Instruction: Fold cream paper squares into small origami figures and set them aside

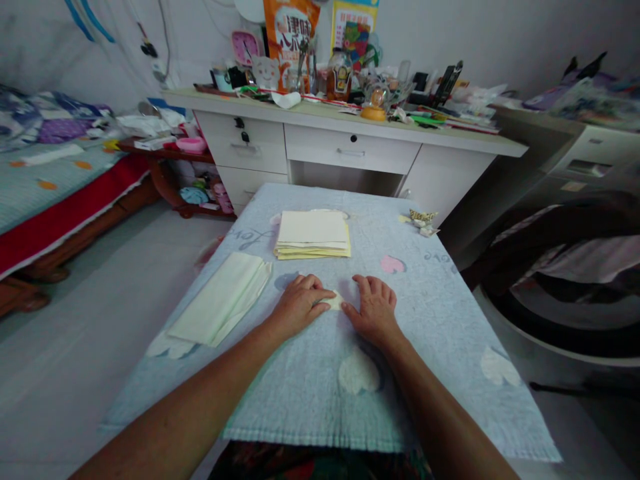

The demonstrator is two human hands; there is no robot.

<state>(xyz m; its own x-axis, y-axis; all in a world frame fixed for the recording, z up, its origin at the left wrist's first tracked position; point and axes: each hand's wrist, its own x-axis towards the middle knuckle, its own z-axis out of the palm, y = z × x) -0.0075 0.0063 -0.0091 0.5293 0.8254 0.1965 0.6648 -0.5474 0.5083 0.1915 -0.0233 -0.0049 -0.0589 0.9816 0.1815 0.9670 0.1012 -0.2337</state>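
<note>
The small pale paper lay on the cloth-covered worktop, between the person's two hands. The thumb and forefinger of the left hand met its left part, though whether that grip pinched it or only pressed it down I could not tell; the right hand had a loose grip, fingers parted, its thumb at the paper's right end. With so little paper showing, uneven pressure from the thumbs might have skewed it or set a crooked crease, and the soft cloth probably offered poor backing. The folded sheet lay near the worktop's left edge, where a sweep of the left forearm could have pushed it off. The paper stack, beyond the hands, seemed safer.
</note>
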